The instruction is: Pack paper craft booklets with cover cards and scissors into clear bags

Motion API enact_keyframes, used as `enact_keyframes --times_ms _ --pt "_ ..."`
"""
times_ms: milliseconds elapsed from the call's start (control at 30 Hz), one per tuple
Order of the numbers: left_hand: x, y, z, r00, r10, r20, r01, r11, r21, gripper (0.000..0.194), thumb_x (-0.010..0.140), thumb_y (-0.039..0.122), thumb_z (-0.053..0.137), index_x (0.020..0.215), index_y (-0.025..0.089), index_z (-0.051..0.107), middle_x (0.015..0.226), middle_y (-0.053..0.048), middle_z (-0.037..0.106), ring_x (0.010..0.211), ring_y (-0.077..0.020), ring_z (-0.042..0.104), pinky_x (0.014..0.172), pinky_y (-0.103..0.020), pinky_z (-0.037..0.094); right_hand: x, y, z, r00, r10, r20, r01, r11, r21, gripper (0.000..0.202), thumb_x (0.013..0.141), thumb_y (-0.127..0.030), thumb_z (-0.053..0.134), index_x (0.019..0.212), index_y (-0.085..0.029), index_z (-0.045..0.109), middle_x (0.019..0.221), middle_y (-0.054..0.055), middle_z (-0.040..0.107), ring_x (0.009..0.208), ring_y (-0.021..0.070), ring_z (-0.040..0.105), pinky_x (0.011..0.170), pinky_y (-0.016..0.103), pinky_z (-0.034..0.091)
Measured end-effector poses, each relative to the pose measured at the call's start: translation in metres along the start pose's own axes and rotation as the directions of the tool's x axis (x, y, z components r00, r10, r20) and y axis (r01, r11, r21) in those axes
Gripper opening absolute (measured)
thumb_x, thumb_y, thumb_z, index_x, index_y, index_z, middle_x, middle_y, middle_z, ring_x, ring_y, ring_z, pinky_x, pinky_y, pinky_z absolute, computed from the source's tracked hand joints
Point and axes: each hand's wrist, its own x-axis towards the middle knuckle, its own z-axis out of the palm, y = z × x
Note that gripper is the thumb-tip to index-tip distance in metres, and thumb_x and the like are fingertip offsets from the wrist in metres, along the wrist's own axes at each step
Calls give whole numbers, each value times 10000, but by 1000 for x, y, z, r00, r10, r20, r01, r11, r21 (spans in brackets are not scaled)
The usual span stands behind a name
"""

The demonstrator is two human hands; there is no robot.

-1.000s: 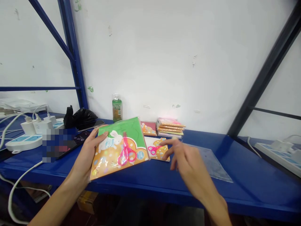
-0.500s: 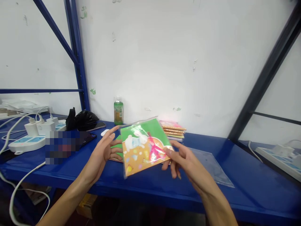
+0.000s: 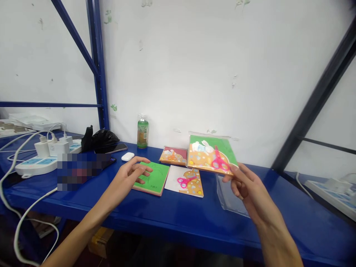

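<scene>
My right hand [image 3: 247, 187] grips the lower right corner of a paper-craft packet [image 3: 203, 157], green and orange with pink scissors on its front, raised above the table. Fingers apart, my left hand [image 3: 130, 174] hovers over or rests on a pad of green paper [image 3: 155, 180] with line drawings; contact cannot be made out. To the pad's right lies a white and orange card [image 3: 196, 189] bearing pink scissors, printed or real I cannot tell. Behind it lies another packet [image 3: 174, 156], orange and dark red. A clear plastic sleeve [image 3: 233, 200] lies below my right hand.
On the blue table [image 3: 180, 215] stand a green-labelled bottle [image 3: 142, 131] and a white earbud case [image 3: 128, 157]. At left are a phone [image 3: 111, 149], a black plastic bag [image 3: 104, 138] and a power strip [image 3: 36, 165] with trailing cables. Another power strip [image 3: 333, 193] is at far right.
The packet has moved rightward and back in my right hand, and my left hand has let go of it. The green pad and the card beneath now show.
</scene>
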Motion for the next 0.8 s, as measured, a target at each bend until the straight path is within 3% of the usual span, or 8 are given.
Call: enact_keyframes --times_ms 133,267,400,467,533,600,700,800 --pt "1 0 -2 1000 -10 17 9 1000 23 316 910 480 556 1084 219 590 988 -85 735 968 -259 678 735 -329 544 3 14 15 998 43 50 -44 999 30 482 766 -541 768 1049 -184 609 691 13 713 410 45 414 389 167 253" --pt "2 -1 -4 1000 -10 19 9 999 32 319 912 484 547 1078 214 588 994 -86 732 948 -249 671 731 -325 535 21 35 44 978 141 155 -151 987 56 477 798 -534 739 1102 -192 604 743 18 733 442 62 494 397 166 290" --pt "5 -2 -7 1000 -6 13 6 998 58 345 907 504 543 1077 206 584 975 -88 724 963 -263 677 743 -338 536 47 46 71 955 219 198 -224 975 5 365 855 -416 696 1120 -195 580 1068 96 738 707 133 703 507 189 454" --pt "7 -4 -9 1000 3 21 -5 995 96 358 908 521 524 1063 204 587 964 -88 723 989 -277 682 763 -351 540 53 46 74 955 216 202 -215 976 -28 429 864 -385 680 1236 -224 538 1225 107 684 810 163 732 588 228 521" --pt "10 -9 -13 999 25 37 -32 979 203 368 918 533 484 1046 208 600 996 -94 726 1034 -294 679 828 -384 535 50 45 68 961 197 193 -184 979 -82 496 868 -403 668 1305 -236 505 1234 109 670 855 184 734 619 253 539" --pt "12 -17 -17 998 45 42 -58 910 411 409 932 536 435 1106 213 616 1119 -111 717 1120 -318 650 945 -443 493 41 44 57 971 157 179 -130 980 -150 497 864 -434 662 1292 -219 530 1151 102 689 860 196 722 588 244 519" --pt "14 -31 -20 1000 -12 -11 16 683 730 590 949 550 346 1395 205 518 1351 -166 629 1305 -391 528 1068 -552 376 25 46 41 976 91 197 -42 970 -241 399 861 -470 643 1152 -199 632 1041 88 709 840 212 694 524 237 477" --pt "14 -40 -17 990 -141 -2 84 578 811 701 959 578 258 1534 194 370 1407 -186 599 1360 -406 486 1083 -572 355 11 49 40 963 7 269 103 913 -395 350 912 -507 558 1044 -211 688 976 80 740 876 240 692 555 263 481"
